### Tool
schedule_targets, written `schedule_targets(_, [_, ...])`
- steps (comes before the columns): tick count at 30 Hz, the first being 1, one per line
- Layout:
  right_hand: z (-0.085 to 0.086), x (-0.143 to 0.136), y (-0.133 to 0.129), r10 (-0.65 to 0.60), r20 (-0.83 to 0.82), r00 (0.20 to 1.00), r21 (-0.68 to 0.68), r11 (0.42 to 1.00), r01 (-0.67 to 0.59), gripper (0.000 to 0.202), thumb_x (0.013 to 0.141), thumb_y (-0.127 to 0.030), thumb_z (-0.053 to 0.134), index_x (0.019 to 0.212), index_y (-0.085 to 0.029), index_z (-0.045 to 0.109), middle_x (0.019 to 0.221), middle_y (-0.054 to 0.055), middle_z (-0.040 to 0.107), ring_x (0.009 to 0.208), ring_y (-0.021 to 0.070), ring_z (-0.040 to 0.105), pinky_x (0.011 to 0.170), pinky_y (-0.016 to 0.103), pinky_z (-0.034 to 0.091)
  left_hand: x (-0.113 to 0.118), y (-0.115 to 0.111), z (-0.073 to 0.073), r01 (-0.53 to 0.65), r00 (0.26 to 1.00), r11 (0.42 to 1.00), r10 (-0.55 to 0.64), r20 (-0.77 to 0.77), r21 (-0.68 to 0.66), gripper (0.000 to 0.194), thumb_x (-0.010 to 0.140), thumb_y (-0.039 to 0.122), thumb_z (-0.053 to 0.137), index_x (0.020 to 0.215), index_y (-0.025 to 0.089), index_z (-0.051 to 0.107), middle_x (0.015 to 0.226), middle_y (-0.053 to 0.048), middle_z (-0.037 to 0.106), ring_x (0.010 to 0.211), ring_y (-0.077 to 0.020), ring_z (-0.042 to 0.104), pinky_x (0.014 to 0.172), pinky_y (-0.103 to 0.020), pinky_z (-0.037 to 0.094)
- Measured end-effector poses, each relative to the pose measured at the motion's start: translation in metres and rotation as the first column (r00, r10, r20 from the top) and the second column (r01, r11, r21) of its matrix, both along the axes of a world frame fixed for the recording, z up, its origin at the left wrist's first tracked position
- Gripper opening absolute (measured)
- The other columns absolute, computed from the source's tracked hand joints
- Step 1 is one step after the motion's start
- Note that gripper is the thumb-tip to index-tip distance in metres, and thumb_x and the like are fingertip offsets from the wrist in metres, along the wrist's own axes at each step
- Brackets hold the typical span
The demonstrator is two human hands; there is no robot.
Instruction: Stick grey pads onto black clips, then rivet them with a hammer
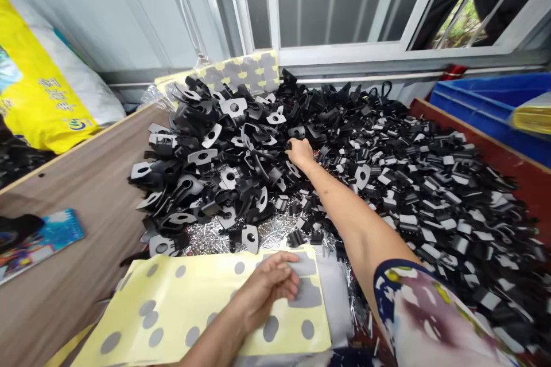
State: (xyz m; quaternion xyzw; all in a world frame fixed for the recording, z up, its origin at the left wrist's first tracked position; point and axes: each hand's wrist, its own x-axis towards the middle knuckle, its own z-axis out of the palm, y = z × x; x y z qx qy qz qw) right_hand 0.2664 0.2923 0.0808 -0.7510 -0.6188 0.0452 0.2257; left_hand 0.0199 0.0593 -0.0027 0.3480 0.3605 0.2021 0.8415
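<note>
Honestly, the black parts [226,182] heaped past the yellow sheet [206,287] look light, stiff, probably best edge-pinched; can't tell if the right hand [301,153] grips one, while the left hand [272,284] hangs loose, seemingly empty.

Across our worktable, a heap of holed parts [228,178] spreads at left, running into a bank of short clips [426,200] that fills the right. In front of us lies a sticker sheet [210,292], our left hand [275,281] over its right portion; loose pins [202,236] lie between the sheet and the left heap. Our right hand [300,152] reaches in where the two heaps meet. To our left, a booklet [64,232] rests on the tabletop [99,166], with a bag [55,86] beyond the edge. More sheets [269,66] sit behind the left heap, below the window [336,0]. At far right, beyond the clips, a bin [473,106] holds a packet [536,116].
</note>
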Motion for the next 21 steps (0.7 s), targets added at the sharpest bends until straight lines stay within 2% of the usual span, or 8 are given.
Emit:
schedule_targets(3, [0.006, 0.008, -0.028, 0.024, 0.052, 0.998, -0.051, 0.998, -0.022, 0.015, 0.092, -0.026, 0.072, 0.104, -0.019, 0.076, 0.100, 0.013, 0.075, 0.107, 0.0291, 0.061, 0.091, 0.040, 0.045, -0.003, -0.009, -0.017, -0.042, 0.999, 0.999, 0.042, 0.001, 0.027, 0.032, 0.089, 0.035, 0.078, 0.112, 0.015, 0.067, 0.086, -0.009, 0.071, 0.071, -0.0175, 0.068, 0.068, -0.031, 0.055])
schedule_targets(6, [0.016, 0.021, -0.088, 0.121, 0.128, 0.984, -0.037, 0.992, -0.117, 0.007, 0.092, -0.022, 0.070, 0.096, -0.022, 0.076, 0.099, 0.010, 0.075, 0.113, 0.0306, 0.057, 0.099, 0.044, 0.041, -0.008, -0.006, -0.004, -0.029, 0.991, 0.962, 0.062, -0.115, 0.271, 0.030, 0.091, 0.038, 0.074, 0.114, 0.018, 0.069, 0.087, -0.009, 0.069, 0.075, -0.0216, 0.067, 0.070, -0.036, 0.055])
schedule_targets(8, [0.020, 0.023, -0.143, 0.301, 0.244, 0.922, -0.027, 0.952, -0.304, 0.008, 0.088, -0.016, 0.070, 0.087, -0.023, 0.073, 0.093, 0.008, 0.075, 0.106, 0.0301, 0.057, 0.096, 0.046, 0.043, -0.008, -0.002, 0.014, -0.061, 0.958, 0.805, 0.213, -0.192, 0.590, 0.031, 0.087, 0.030, 0.076, 0.117, 0.022, 0.073, 0.102, -0.012, 0.070, 0.095, -0.0284, 0.067, 0.084, -0.044, 0.056])
schedule_targets(10, [0.022, 0.014, -0.201, 0.523, 0.314, 0.792, -0.062, 0.844, -0.533, 0.017, 0.087, -0.010, 0.066, 0.078, -0.024, 0.071, 0.081, 0.005, 0.073, 0.091, 0.0261, 0.058, 0.088, 0.043, 0.046, -0.002, 0.000, 0.033, -0.040, 0.934, 0.554, 0.317, -0.165, 0.832, 0.042, 0.081, 0.019, 0.078, 0.122, 0.026, 0.074, 0.132, -0.014, 0.065, 0.130, -0.0360, 0.055, 0.110, -0.053, 0.044])
schedule_targets(12, [0.022, -0.004, -0.255, 0.707, 0.252, 0.661, -0.107, 0.699, -0.707, 0.025, 0.088, -0.005, 0.059, 0.080, -0.025, 0.071, 0.079, 0.002, 0.073, 0.083, 0.0221, 0.060, 0.082, 0.040, 0.050, 0.008, -0.001, 0.047, 0.029, 0.966, 0.427, 0.220, -0.135, 0.904, 0.046, 0.079, 0.013, 0.075, 0.122, 0.028, 0.076, 0.144, -0.011, 0.062, 0.146, -0.0377, 0.042, 0.121, -0.057, 0.031])
schedule_targets(14, [0.018, -0.022, -0.299, 0.814, 0.108, 0.570, -0.101, 0.580, -0.809, 0.032, 0.090, -0.003, 0.054, 0.093, -0.027, 0.075, 0.087, 0.000, 0.076, 0.083, 0.0191, 0.065, 0.083, 0.037, 0.054, 0.015, -0.003, 0.052, 0.114, 0.987, 0.424, 0.057, -0.153, 0.898, 0.048, 0.076, 0.009, 0.073, 0.119, 0.029, 0.078, 0.127, -0.010, 0.073, 0.136, -0.0365, 0.054, 0.116, -0.054, 0.038])
schedule_targets(16, [0.006, -0.033, -0.328, 0.807, -0.034, 0.590, -0.014, 0.590, -0.807, 0.037, 0.093, -0.005, 0.053, 0.111, -0.030, 0.074, 0.096, -0.001, 0.077, 0.089, 0.0176, 0.069, 0.088, 0.036, 0.057, 0.017, -0.002, 0.048, 0.191, 0.980, 0.467, -0.034, -0.198, 0.864, 0.048, 0.069, 0.006, 0.074, 0.110, 0.031, 0.080, 0.091, -0.005, 0.078, 0.103, -0.0309, 0.070, 0.096, -0.044, 0.053])
schedule_targets(21, [-0.058, -0.032, -0.359, 0.335, -0.316, 0.888, 0.260, 0.930, -0.258, 0.030, 0.099, -0.014, 0.054, 0.122, -0.025, 0.069, 0.110, 0.007, 0.074, 0.099, 0.0199, 0.072, 0.087, 0.037, 0.061, 0.000, 0.014, 0.021, 0.164, 0.963, 0.715, 0.033, -0.267, 0.680, 0.021, 0.064, 0.010, 0.081, 0.078, 0.025, 0.076, 0.071, -0.001, 0.074, 0.067, -0.0191, 0.066, 0.063, -0.027, 0.051])
